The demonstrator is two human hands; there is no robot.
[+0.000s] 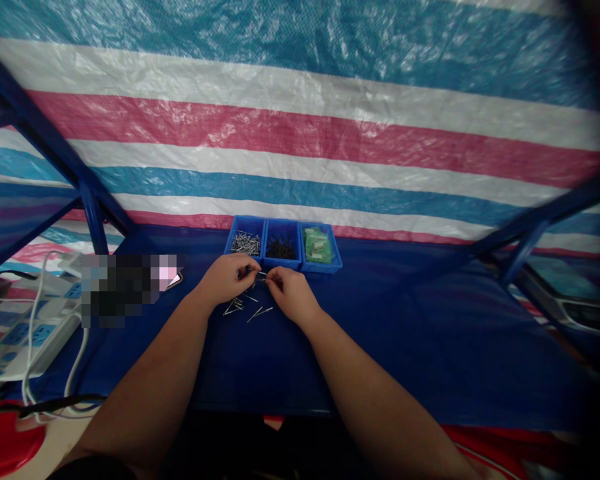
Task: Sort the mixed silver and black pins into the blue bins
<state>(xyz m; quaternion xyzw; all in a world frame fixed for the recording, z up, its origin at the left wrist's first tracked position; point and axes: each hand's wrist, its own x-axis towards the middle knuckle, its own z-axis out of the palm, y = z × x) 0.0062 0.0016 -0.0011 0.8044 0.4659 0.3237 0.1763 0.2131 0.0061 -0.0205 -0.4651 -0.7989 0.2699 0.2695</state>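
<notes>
My left hand is closed in a pinch on a thin silvery pin, just in front of the bins. My right hand is pinched close beside it at the pin's other end; whatever lies between its fingertips is too small to make out. Several loose thin metal pins lie on the blue table below my hands. Behind them stand three joined blue bins: the left bin holds silvery pins, the middle bin dark thin pieces, the right bin green packets.
White power strips with cables lie at the left, beside a blurred-out patch and the corner of a phone-like object. Blue metal posts rise at the sides. A striped plastic sheet hangs behind the table.
</notes>
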